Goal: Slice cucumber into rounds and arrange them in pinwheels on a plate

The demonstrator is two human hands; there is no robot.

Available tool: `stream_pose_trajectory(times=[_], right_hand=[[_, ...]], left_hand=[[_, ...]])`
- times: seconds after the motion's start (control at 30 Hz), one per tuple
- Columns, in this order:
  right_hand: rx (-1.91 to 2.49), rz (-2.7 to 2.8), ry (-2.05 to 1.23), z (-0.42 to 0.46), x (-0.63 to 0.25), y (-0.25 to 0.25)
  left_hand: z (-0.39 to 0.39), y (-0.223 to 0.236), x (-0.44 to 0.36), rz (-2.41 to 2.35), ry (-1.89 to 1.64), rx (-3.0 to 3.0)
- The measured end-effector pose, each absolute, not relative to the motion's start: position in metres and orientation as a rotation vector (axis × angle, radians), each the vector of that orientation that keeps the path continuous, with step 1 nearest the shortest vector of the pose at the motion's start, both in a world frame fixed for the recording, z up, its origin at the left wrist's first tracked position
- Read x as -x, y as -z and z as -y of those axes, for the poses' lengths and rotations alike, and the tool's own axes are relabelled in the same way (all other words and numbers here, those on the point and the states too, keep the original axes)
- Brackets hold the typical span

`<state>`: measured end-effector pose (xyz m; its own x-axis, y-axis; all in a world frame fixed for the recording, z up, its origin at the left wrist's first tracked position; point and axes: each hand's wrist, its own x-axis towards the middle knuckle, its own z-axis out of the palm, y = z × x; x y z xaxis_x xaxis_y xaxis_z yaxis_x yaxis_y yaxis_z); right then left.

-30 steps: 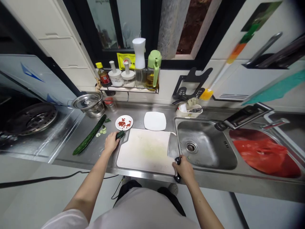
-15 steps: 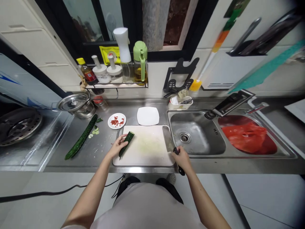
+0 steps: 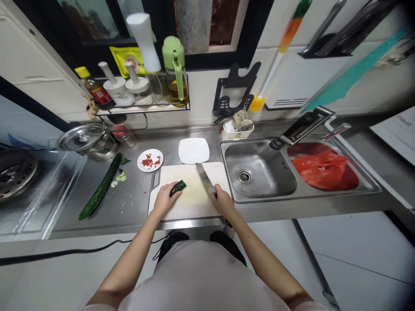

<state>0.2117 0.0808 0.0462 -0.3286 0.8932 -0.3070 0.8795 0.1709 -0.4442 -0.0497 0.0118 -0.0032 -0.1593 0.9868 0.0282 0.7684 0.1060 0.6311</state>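
On the white cutting board (image 3: 194,207), my left hand (image 3: 166,199) grips a cut piece of dark green cucumber (image 3: 178,187); its cut end points up and right, and the rest is hidden under my fingers. My right hand (image 3: 223,202) is closed round the handle of a kitchen knife (image 3: 205,179). The knife's broad blade slants up and left over the board, to the right of the cucumber piece and apart from it. Part of the handle is hidden by my hand.
A longer cucumber (image 3: 101,188) lies on the counter at left, with several pale green slices (image 3: 120,176) beside it. Behind the board stand a plate with red chopped bits (image 3: 142,166) and a white square plate (image 3: 193,151). The sink (image 3: 259,172) is at right, a lidded pot (image 3: 89,140) at back left.
My right hand has brought the knife left from the board's right edge to over the board. My left hand has turned the cucumber piece and now covers more of it. The view has shifted.
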Motion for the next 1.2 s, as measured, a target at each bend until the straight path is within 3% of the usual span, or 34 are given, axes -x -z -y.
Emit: stream_pose_trajectory(times=[0.53,1.2], right_hand=[[1.593,2.775,-0.736,-0.073,-0.166,-0.049],[1.546,2.798,-0.958,-0.075,-0.148,-0.063]], left_hand=[[-0.02,0.011,0.037,-2.017,-0.829,-1.858],[-0.022,0.025,0.037,-1.956,-0.911,-1.879]])
